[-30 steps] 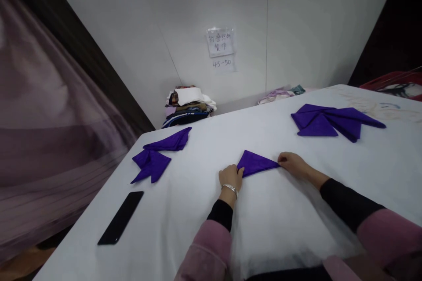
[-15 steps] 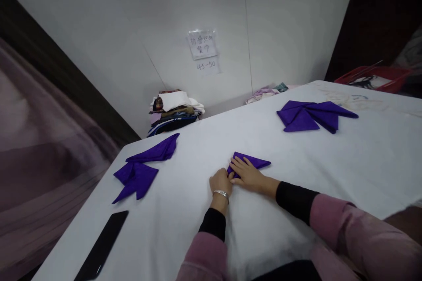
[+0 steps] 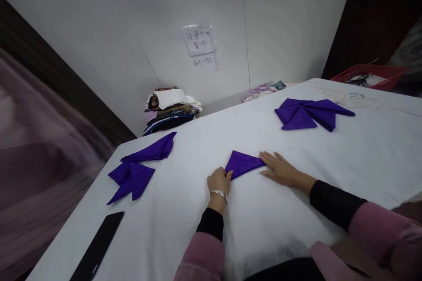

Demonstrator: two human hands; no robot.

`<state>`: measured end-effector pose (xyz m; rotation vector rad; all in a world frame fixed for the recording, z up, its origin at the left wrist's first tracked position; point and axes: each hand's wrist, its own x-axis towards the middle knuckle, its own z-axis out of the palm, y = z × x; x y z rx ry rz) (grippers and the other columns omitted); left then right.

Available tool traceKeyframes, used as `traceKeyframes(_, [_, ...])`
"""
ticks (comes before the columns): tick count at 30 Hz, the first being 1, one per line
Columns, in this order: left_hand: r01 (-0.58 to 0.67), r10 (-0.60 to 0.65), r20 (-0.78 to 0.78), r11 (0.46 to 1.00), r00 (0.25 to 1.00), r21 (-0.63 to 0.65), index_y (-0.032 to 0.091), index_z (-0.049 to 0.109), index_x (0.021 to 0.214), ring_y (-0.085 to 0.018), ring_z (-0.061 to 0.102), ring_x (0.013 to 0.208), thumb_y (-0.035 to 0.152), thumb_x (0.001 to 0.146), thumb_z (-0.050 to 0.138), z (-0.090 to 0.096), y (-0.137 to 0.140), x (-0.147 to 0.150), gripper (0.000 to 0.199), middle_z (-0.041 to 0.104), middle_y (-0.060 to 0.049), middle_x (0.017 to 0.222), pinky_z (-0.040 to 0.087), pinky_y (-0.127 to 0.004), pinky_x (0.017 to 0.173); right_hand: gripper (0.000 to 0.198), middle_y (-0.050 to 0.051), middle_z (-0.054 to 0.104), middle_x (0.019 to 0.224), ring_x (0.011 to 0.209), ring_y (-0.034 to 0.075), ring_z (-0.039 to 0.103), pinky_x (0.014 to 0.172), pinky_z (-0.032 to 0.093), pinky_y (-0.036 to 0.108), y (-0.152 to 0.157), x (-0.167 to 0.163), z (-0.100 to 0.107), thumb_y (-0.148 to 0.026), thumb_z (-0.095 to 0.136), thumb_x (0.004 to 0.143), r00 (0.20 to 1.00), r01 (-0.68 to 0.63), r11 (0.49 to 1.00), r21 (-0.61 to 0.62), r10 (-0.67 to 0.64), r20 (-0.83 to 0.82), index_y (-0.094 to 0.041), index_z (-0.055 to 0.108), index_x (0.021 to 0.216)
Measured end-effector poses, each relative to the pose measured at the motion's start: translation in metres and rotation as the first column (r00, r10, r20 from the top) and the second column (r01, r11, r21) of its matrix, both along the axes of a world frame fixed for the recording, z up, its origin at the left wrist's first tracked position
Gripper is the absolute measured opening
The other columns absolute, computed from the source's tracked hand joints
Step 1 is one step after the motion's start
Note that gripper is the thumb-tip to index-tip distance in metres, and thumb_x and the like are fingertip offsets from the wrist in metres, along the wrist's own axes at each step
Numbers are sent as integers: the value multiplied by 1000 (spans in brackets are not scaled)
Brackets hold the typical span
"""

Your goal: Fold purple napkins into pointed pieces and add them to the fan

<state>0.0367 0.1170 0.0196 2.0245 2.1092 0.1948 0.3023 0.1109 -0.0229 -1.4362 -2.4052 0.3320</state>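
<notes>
While left fingers [image 3: 229, 175] pinch one corner and right fingers [image 3: 271, 158] splay at another, the purple cloth [image 3: 243, 164] lies flat, triangular.

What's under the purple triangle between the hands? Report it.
The white table shows around the purple triangle; whatever lies directly beneath it, and under the left hand, is hidden.

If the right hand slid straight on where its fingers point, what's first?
Probably the folded purple cloth: the right hand lies at its pointed right end, seemingly touching it, though exact contact is hard to tell.
</notes>
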Motion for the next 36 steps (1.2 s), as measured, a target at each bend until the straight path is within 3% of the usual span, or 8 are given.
traceKeyframes(2, [2,-2,0,1000,1000,4,21,54,76,-19,60,79,47,85,44,-1,1,0,30,64,-3,80,35,-31,69,60,8,32,144,132,26,26,108,16,51,2,14,1,-54,34,88,995,20,998,-59,-26,-93,-23,31,140])
traceKeyframes(5, [3,-3,2,1000,1000,1,21,53,75,-19,60,79,48,85,44,-2,3,-2,30,65,-3,80,35,-31,69,52,8,47,134,122,25,43,104,31,45,6,27,2,-50,37,88,943,96,986,-133,-133,-304,-22,48,129])
traceKeyframes(8, [-1,1,8,1000,1000,1,21,53,75,-19,60,79,48,85,44,-3,3,-2,30,65,-3,80,35,-31,70,42,8,59,119,109,26,54,96,41,42,10,30,3,-48,45,84,899,134,987,-93,-161,-408,-22,62,113])
traceKeyframes(13, [1,-1,13,1000,1000,6,21,53,75,-19,60,79,47,85,45,-1,1,-1,29,65,-2,79,35,-31,70,29,6,63,109,103,24,56,91,45,40,15,22,7,-42,54,80,932,82,996,36,-64,-357,-25,68,100])
traceKeyframes(24, [46,-44,-31,996,999,72,21,54,76,-19,56,82,42,87,44,0,-3,1,25,62,-2,81,35,-33,72,21,4,65,102,96,23,57,86,46,42,21,14,1,-32,50,82,940,100,988,120,-54,-338,-26,70,85])
traceKeyframes(28, [163,-152,-76,969,986,185,22,57,95,-21,51,96,24,85,47,2,-5,4,14,60,-5,99,34,-36,83,19,5,64,102,96,23,57,86,45,41,22,15,-2,-28,51,81,942,94,986,134,-44,-333,-25,70,84])
traceKeyframes(32, [421,-420,-46,888,906,183,27,53,114,-19,44,110,0,78,40,4,-2,12,47,54,-4,118,32,-35,91,19,6,64,103,96,22,58,86,45,40,21,15,0,-27,51,80,940,87,988,129,-38,-340,-24,69,88])
traceKeyframes(36, [539,-550,26,825,835,170,25,56,111,-19,45,108,0,73,42,4,4,25,48,55,-3,117,36,-34,91,20,5,64,104,97,22,58,86,45,41,20,14,2,-26,52,80,939,68,989,130,-19,-344,-24,68,91])
